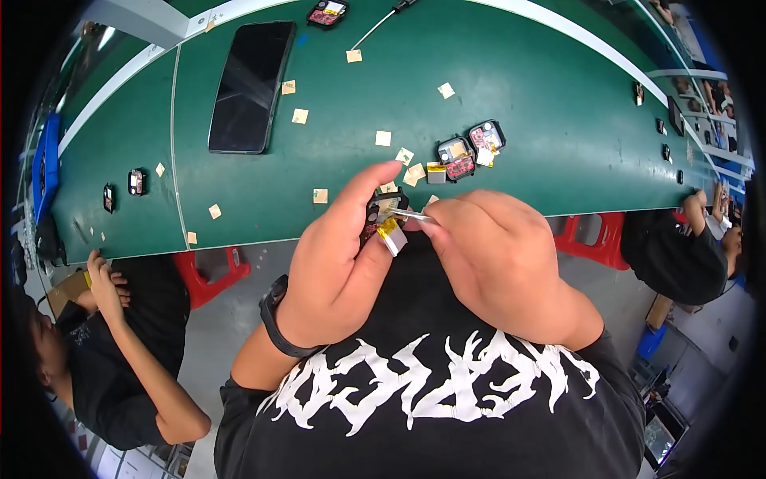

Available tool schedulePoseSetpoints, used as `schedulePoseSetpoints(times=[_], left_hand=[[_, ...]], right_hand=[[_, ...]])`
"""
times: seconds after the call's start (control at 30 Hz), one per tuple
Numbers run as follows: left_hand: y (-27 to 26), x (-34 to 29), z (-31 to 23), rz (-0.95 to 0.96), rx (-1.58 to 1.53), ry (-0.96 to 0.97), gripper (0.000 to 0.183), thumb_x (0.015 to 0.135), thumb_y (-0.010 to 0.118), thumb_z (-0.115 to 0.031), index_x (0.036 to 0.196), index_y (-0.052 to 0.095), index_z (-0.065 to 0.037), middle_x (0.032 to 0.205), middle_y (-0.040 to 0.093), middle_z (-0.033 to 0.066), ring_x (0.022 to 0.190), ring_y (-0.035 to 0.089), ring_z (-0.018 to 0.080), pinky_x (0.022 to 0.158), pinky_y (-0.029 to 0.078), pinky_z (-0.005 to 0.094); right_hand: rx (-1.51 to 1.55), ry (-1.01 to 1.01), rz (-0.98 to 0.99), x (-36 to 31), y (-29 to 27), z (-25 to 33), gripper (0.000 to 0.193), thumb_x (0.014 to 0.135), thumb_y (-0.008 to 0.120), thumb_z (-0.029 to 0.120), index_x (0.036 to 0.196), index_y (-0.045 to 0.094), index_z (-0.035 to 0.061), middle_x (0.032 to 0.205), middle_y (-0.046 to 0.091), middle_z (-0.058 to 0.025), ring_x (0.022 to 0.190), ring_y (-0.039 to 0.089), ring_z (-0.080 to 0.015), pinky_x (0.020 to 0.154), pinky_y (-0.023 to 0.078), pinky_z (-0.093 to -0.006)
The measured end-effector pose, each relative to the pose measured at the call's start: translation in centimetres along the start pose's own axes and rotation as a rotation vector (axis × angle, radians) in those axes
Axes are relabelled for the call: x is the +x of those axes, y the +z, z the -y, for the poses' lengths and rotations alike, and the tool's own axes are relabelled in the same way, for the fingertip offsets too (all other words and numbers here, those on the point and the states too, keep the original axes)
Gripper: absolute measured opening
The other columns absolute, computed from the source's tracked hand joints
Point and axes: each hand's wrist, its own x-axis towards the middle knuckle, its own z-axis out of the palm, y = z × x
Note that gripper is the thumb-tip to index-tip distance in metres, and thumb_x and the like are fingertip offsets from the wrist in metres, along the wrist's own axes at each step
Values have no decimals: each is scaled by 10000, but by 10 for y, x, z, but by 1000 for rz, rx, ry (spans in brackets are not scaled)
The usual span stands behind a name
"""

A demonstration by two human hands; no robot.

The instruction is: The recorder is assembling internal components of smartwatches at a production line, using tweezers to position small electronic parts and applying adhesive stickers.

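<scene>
Near the table's front edge, my left hand (329, 259) is closed round a small open smartwatch case (373, 214), its thumb and fingers on either side. A silver battery (392, 239) with a yellow end hangs out of the case toward me. My right hand (499, 247) pinches thin metal tweezers (411, 215), whose tips reach into the case. What the tips touch is too small to tell. Just beyond my hands, two more opened watch cases (486, 136) lie close together, with silver batteries (436, 173) beside them.
Small cream paper squares (383, 138) are scattered over the green table (351, 104). A black phone (252, 88) lies at the far left, and a screwdriver (375, 29) and another watch case (327, 13) at the back. Co-workers sit on both sides, near red stools (209, 275).
</scene>
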Motion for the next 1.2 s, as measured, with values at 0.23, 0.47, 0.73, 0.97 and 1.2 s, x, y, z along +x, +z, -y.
schedulePoseSetpoints(times=[0.23,0.47,0.73,0.97,1.2], left_hand=[[-3,0,0,41,-532,-207,515,1009,423,-6,1517,358,40,1043,660,61,708,508,63,668,441,210],[3,-2,-1,49,36,-76,513,970,493,39,1477,421,64,1060,679,170,890,674,235,849,524,327],[2,0,-1,25,141,-43,499,958,497,37,1454,446,38,981,661,167,815,650,234,780,507,312],[10,0,11,-55,105,48,362,936,527,21,1297,508,33,941,647,152,782,644,214,741,512,323],[7,0,9,-56,231,107,305,921,543,22,1225,522,33,908,634,148,726,624,223,699,509,333]], right_hand=[[471,239,27,-3,-1,-7,194,858,778,78,999,660,14,856,677,-76,676,630,-194,570,495,-323],[561,185,78,11,-1,-3,328,848,791,95,1148,677,25,888,692,-82,729,647,-156,606,512,-299],[558,307,129,6,-1,-8,197,839,696,-12,1025,633,-4,835,690,-97,669,673,-151,613,532,-280],[743,506,137,4,-1,0,199,855,673,-33,1049,643,1,845,692,-82,702,670,-146,621,532,-277],[469,88,156,1,3,-16,225,829,755,15,1040,709,77,872,706,-78,762,689,-264,644,557,-350]])
